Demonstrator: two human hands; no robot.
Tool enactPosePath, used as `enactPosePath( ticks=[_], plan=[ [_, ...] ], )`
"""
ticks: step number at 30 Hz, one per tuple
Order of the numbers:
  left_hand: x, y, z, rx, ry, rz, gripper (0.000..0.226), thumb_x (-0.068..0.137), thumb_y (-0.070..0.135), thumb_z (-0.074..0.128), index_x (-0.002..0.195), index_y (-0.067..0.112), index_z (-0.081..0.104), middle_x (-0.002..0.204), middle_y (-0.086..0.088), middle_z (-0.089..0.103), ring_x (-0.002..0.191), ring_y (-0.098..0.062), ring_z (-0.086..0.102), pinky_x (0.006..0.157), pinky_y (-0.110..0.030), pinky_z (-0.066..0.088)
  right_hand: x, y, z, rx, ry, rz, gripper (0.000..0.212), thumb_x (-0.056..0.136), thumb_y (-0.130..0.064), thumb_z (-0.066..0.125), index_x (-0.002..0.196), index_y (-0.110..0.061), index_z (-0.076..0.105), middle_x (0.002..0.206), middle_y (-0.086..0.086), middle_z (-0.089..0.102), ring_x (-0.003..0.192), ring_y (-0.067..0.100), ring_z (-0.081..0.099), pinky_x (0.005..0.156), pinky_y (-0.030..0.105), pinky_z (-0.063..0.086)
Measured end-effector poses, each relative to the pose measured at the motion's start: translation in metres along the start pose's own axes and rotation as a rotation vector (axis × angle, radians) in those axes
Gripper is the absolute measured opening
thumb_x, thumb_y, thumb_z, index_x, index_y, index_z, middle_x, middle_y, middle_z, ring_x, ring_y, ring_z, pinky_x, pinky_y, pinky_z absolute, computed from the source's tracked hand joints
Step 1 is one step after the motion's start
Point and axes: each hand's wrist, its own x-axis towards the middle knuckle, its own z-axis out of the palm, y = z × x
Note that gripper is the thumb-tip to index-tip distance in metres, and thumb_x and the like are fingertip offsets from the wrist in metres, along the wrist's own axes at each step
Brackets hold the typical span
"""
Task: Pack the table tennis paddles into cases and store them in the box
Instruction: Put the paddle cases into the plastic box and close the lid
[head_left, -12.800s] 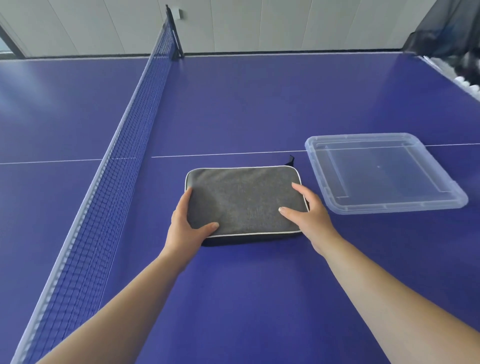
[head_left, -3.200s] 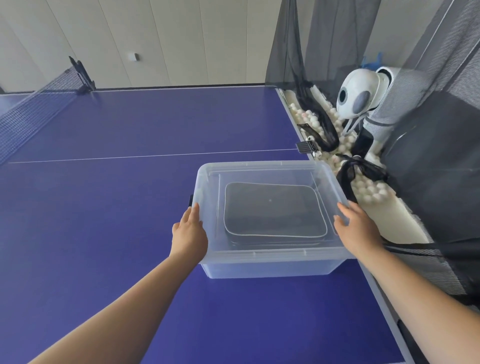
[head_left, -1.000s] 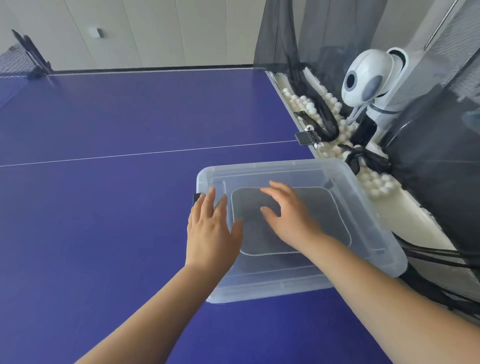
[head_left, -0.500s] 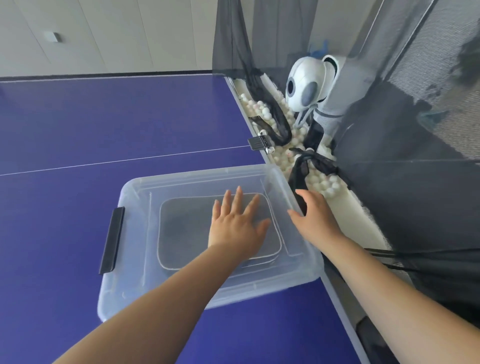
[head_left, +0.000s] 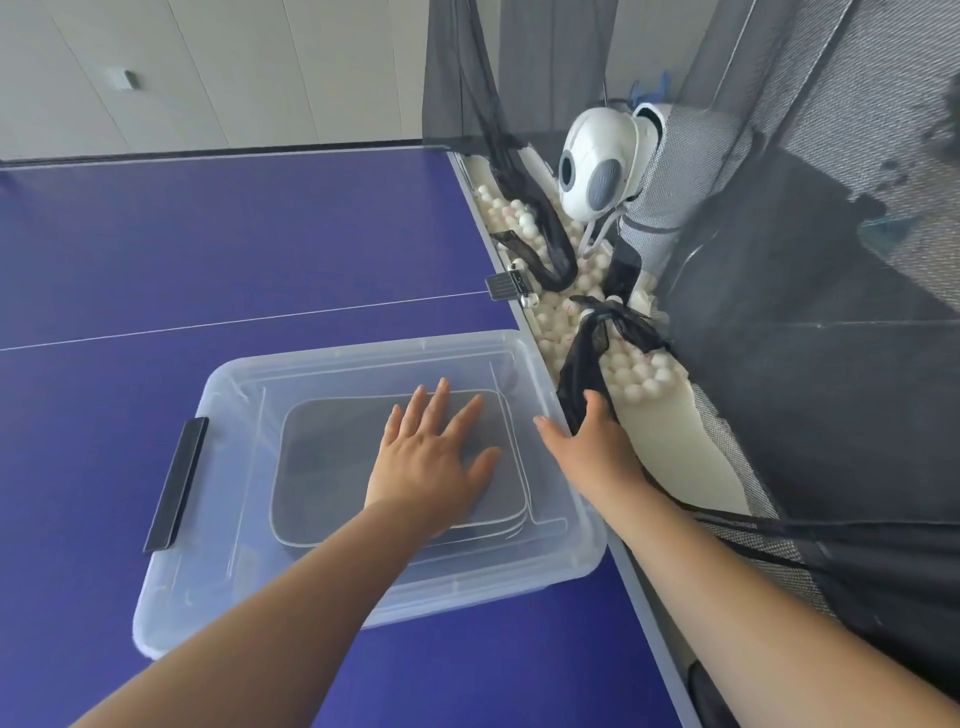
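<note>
Now left hand (head_left: 431, 467) flat on lid (head_left: 244, 395)

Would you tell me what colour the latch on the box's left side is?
Black, seen in the head view: the latch on the clear box.

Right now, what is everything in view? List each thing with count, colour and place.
Box: one, clear plastic, lid on, at the table's right edge.
Latch: one, black, on the box's left end.
Case: grey, inside the box; count unclear.
Table: one, blue, white line.
Balls: many, white, in the trough beside the table.
Ball machine: one, white and grey, beyond the trough.
Netting: black, right.
Left hand: flat on the lid.
Right hand: at the box's right edge.
</note>
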Motion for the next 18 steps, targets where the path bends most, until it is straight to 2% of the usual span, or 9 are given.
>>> enactPosePath(
  ticks=[4, 8, 12, 14, 18],
  plan=[
    [0.0, 0.0, 0.0, 0.001, 0.006, -0.003, 0.066, 0.093, 0.069, 0.013, 0.153, 0.043, 0.003, 0.163, 0.005, -0.012, 0.15, -0.021, -0.015, 0.122, -0.043, -0.003, -0.005, 0.001, 0.006, -0.096, 0.141, -0.02, 0.076, 0.087, -0.055, 0.059, 0.143, -0.008, 0.036, 0.137, 0.012, 0.046, 0.119, 0.03, 0.053, 0.084, 0.034, 0.044],
    [-0.001, 0.0, 0.001, 0.005, 0.016, -0.006, 0.066, 0.094, 0.069, 0.013, 0.153, 0.042, 0.004, 0.163, 0.005, -0.011, 0.15, -0.021, -0.014, 0.122, -0.043, -0.004, -0.013, 0.0, 0.01, -0.216, 0.245, -0.111, 0.052, 0.09, -0.049, 0.055, 0.122, -0.007, 0.057, 0.12, 0.007, 0.052, 0.099, 0.027, 0.058, 0.07, 0.029, 0.04],
    [0.0, 0.001, 0.002, 0.007, 0.023, -0.005, 0.065, 0.094, 0.068, 0.013, 0.153, 0.042, 0.004, 0.164, 0.004, -0.011, 0.15, -0.021, -0.015, 0.122, -0.043, -0.005, -0.015, -0.002, 0.014, -0.24, 0.251, -0.108, 0.054, 0.087, -0.049, 0.06, 0.119, -0.006, 0.057, 0.117, 0.008, 0.05, 0.093, 0.026, 0.058, 0.067, 0.027, 0.039],
    [0.001, 0.001, 0.003, 0.009, 0.022, -0.003, 0.065, 0.094, 0.068, 0.012, 0.153, 0.042, 0.002, 0.163, 0.004, -0.012, 0.149, -0.022, -0.015, 0.122, -0.044, -0.005, -0.016, -0.005, 0.018, -0.264, 0.267, -0.103, 0.055, 0.082, -0.054, 0.063, 0.111, -0.007, 0.057, 0.11, 0.007, 0.048, 0.091, 0.025, 0.057, 0.067, 0.028, 0.041],
    [0.001, 0.001, 0.004, 0.023, 0.021, 0.006, 0.066, 0.094, 0.068, 0.01, 0.153, 0.041, 0.002, 0.163, 0.003, -0.013, 0.149, -0.023, -0.017, 0.122, -0.044, -0.006, -0.015, -0.006, 0.025, -0.327, 0.316, -0.118, 0.062, 0.075, -0.063, 0.066, 0.1, -0.008, 0.055, 0.103, 0.005, 0.047, 0.092, 0.023, 0.053, 0.076, 0.033, 0.05]
  ],
)
